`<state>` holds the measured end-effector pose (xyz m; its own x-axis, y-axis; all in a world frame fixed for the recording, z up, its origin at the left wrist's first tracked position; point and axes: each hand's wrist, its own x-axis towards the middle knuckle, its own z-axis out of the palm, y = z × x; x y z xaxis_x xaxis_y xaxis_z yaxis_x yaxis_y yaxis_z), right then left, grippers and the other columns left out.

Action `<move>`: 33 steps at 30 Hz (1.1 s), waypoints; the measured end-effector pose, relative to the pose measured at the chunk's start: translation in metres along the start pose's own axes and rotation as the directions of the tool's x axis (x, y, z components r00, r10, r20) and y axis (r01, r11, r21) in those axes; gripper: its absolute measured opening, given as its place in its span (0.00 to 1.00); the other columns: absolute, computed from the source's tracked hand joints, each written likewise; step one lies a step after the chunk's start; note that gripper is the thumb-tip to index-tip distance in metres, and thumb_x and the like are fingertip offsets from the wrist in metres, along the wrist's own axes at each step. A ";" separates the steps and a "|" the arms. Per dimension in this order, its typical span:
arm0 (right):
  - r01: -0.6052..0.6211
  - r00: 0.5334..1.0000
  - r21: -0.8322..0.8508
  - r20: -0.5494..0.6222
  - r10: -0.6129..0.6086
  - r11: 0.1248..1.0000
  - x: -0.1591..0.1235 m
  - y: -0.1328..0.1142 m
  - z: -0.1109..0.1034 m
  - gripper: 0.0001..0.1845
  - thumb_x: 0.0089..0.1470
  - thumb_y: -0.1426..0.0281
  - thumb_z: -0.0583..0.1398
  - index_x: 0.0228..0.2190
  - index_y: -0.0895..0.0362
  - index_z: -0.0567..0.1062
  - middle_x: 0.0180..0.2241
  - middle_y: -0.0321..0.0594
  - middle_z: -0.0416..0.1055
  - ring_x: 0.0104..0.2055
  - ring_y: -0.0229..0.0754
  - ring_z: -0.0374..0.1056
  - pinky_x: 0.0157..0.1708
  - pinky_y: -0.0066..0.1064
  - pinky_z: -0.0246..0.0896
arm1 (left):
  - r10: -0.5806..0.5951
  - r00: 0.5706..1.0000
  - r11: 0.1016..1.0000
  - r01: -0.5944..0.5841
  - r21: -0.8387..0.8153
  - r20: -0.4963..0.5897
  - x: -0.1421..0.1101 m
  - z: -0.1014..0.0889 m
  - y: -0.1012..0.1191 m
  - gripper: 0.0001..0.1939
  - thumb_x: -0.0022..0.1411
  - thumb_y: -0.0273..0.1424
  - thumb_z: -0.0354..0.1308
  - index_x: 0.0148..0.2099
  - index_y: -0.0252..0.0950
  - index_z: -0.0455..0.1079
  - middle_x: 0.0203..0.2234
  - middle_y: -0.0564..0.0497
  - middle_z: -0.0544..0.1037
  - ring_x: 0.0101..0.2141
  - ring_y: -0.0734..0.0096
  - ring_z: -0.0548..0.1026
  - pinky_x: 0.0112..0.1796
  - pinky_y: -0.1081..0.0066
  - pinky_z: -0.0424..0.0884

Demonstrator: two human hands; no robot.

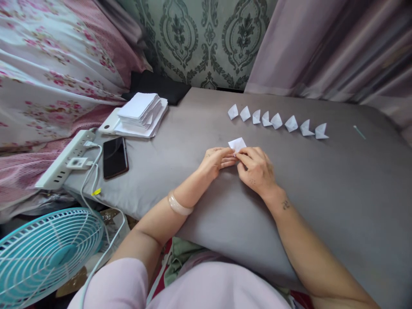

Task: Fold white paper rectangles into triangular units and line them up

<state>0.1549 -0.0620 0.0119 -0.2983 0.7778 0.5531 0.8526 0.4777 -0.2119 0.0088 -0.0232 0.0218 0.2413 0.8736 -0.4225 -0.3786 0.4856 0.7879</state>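
Note:
A small folded square of white paper (237, 144) is held between my two hands over the grey-covered table. My left hand (218, 159) grips its left lower edge, thumb on top and the other fingers below. From the right, my right hand (256, 168) pinches the near corner with bent fingers. The fingertips hide the paper's lower part. Beyond my hands, several folded white paper pieces (291, 123) stand in a slanting row. A pile of white paper sheets (141, 109) lies at the back left.
A phone (115, 158) lies at the left, beside a white power strip (66, 161) with plugged-in cables. A blue fan (61, 255) stands below the table's left edge. Far right lies a thin cotton swab-like stick (359, 132). Curtains and a patterned wall border the back.

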 end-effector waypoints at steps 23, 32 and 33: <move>-0.613 0.553 0.774 0.565 0.612 -0.159 0.011 0.004 0.014 0.19 0.36 0.57 0.71 0.20 0.58 0.74 0.21 0.36 0.71 0.21 0.33 0.62 0.22 0.27 0.56 | -0.057 0.998 0.998 0.057 -0.004 0.009 0.001 0.007 -0.003 0.05 0.53 0.22 0.63 0.29 0.29 0.69 0.20 0.51 0.74 0.22 0.79 0.72 0.29 0.75 0.69; -0.627 0.563 0.761 0.590 0.578 -0.166 0.010 0.007 0.018 0.11 0.47 0.63 0.66 0.22 0.57 0.76 0.22 0.39 0.73 0.23 0.36 0.65 0.25 0.29 0.61 | 0.006 1.000 0.999 -0.006 0.051 -0.011 0.003 0.006 -0.005 0.06 0.51 0.21 0.63 0.26 0.30 0.68 0.18 0.54 0.70 0.20 0.81 0.68 0.26 0.76 0.66; -0.625 0.572 0.763 0.590 0.571 -0.163 0.010 0.007 0.018 0.12 0.46 0.62 0.67 0.22 0.57 0.76 0.22 0.39 0.73 0.23 0.36 0.65 0.25 0.29 0.61 | 0.031 0.999 0.997 -0.029 0.072 -0.020 0.002 0.007 -0.006 0.07 0.51 0.21 0.62 0.25 0.31 0.67 0.17 0.54 0.69 0.19 0.82 0.67 0.25 0.77 0.65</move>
<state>0.1499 -0.0441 0.0017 0.0630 0.9580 -0.2798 -0.2796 -0.2522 -0.9264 0.0179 -0.0241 0.0193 0.2119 0.8887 -0.4066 -0.3204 0.4562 0.8302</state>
